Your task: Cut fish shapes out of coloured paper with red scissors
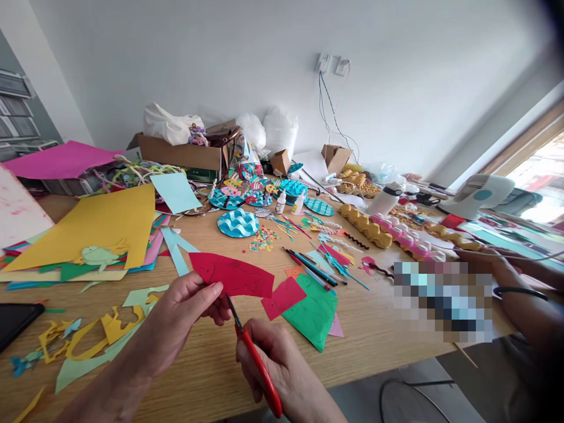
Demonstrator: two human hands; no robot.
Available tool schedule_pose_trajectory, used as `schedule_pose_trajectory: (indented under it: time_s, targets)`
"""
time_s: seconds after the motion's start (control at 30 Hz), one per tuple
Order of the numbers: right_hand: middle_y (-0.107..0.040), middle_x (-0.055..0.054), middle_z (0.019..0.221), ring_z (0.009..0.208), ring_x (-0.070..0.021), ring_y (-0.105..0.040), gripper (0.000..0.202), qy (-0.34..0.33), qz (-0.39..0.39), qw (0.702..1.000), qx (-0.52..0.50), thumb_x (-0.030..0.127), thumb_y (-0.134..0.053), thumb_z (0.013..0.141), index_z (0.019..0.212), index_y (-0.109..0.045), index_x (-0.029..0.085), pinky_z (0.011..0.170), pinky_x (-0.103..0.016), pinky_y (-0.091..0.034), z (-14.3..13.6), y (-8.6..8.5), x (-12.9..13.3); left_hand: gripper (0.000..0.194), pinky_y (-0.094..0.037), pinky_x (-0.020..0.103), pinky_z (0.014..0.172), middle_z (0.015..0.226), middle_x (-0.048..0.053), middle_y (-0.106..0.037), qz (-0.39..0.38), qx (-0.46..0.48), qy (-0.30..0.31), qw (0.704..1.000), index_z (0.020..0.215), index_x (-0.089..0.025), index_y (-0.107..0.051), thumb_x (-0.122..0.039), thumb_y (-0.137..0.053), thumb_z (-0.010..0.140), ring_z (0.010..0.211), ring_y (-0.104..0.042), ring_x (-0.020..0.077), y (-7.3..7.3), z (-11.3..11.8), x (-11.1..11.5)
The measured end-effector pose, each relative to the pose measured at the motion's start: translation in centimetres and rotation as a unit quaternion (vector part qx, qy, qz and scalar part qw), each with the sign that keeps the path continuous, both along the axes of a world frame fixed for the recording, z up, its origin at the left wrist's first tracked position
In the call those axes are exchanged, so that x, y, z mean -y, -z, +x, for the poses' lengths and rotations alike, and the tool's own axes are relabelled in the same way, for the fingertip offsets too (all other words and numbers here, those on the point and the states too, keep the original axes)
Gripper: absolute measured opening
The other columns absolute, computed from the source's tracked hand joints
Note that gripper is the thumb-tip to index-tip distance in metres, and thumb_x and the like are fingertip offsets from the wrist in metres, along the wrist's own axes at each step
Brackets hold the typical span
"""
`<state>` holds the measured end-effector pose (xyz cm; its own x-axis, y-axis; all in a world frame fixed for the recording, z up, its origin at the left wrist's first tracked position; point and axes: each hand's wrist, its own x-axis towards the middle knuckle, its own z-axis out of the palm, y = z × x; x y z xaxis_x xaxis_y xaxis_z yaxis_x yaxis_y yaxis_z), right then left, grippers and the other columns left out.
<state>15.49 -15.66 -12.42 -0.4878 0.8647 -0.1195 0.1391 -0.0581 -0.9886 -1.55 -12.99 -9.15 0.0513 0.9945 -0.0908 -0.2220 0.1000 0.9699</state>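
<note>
My left hand (pixel 194 305) pinches the lower left edge of a red paper piece (pixel 247 275), which carries faint pencil-like outlines. Red-handled scissors (pixel 259 361) sit in my right hand (pixel 273 361), fingers wrapped round the handles. Their dark blades point up and reach the lower edge of the red paper, near my left fingertips; whether they are cutting into it I cannot tell. Just right of the paper lie a smaller red piece (pixel 285 296) and a green sheet (pixel 314 311) with drawn lines.
Yellow and green paper scraps (pixel 118 323) lie at the left, near a large yellow sheet (pixel 118 217). Pencils (pixel 308 267), confetti (pixel 263 238), glue bottles (pixel 281 202) and blue wavy discs (pixel 238 223) fill the middle. At the right is another person's arm (pixel 520 288), beside painted egg-carton strips (pixel 365 226).
</note>
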Motion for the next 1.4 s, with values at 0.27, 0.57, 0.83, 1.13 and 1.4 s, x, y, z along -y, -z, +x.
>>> schedule_pose_trajectory:
  time_s: [0.27, 0.57, 0.83, 1.13, 1.4]
  targets:
    - [-0.037, 0.006, 0.057, 0.05, -0.0078, -0.032, 0.025, 0.0, 0.001, 1.0, 0.008, 0.029, -0.05, 0.089, 0.067, -0.044, 0.019, 0.046, -0.022, -0.024, 0.1, 0.0, 0.0, 0.016, -0.05, 0.021, 0.051, 0.056, 0.0, -0.073, 0.012, -0.012, 0.036, 0.999, 0.063, -0.019, -0.072, -0.025, -0.067, 0.077, 0.054, -0.065, 0.0139, 0.4, -0.2, -0.1]
    - [-0.033, 0.006, 0.058, 0.053, -0.0084, -0.028, 0.031, 0.0, 0.033, 0.999, 0.03, 0.034, -0.048, 0.092, 0.065, -0.042, 0.019, 0.048, -0.024, -0.02, 0.1, 0.0, 0.0, 0.016, -0.05, 0.021, 0.051, 0.055, 0.0, -0.073, -0.003, -0.023, 0.039, 0.999, 0.061, -0.019, -0.07, -0.027, -0.069, 0.074, 0.053, -0.065, 0.0139, 0.1, -0.3, 0.0]
    - [-0.033, 0.006, 0.059, 0.054, -0.0087, -0.028, 0.033, -0.004, 0.04, 0.998, 0.046, 0.037, -0.047, 0.093, 0.067, -0.042, 0.019, 0.049, -0.025, -0.02, 0.2, -0.2, 0.1, 0.015, -0.05, 0.021, 0.05, 0.055, 0.0, -0.072, 0.011, -0.042, 0.054, 0.998, 0.063, -0.018, -0.071, -0.028, -0.068, 0.075, 0.052, -0.063, 0.0132, 0.0, -0.5, -0.2]
    - [-0.033, 0.006, 0.058, 0.053, -0.0081, -0.027, 0.042, 0.0, 0.067, 0.996, 0.059, 0.048, -0.049, 0.094, 0.064, -0.039, 0.019, 0.048, -0.024, -0.019, 0.4, -0.5, -0.1, 0.016, -0.049, 0.023, 0.049, 0.055, 0.002, -0.071, 0.018, -0.083, 0.053, 0.995, 0.061, -0.019, -0.07, -0.029, -0.068, 0.074, 0.052, -0.064, 0.0157, -0.2, -0.6, -0.6]
    - [-0.033, 0.006, 0.059, 0.053, -0.0079, -0.027, 0.038, -0.004, 0.112, 0.989, 0.092, 0.038, -0.05, 0.096, 0.065, -0.039, 0.019, 0.046, -0.023, -0.02, 0.7, -0.6, -0.3, 0.021, -0.048, 0.022, 0.051, 0.058, 0.0, -0.067, 0.025, -0.094, 0.05, 0.994, 0.067, -0.019, -0.068, -0.036, -0.067, 0.079, 0.055, -0.058, 0.0133, -0.1, -1.5, -1.1]
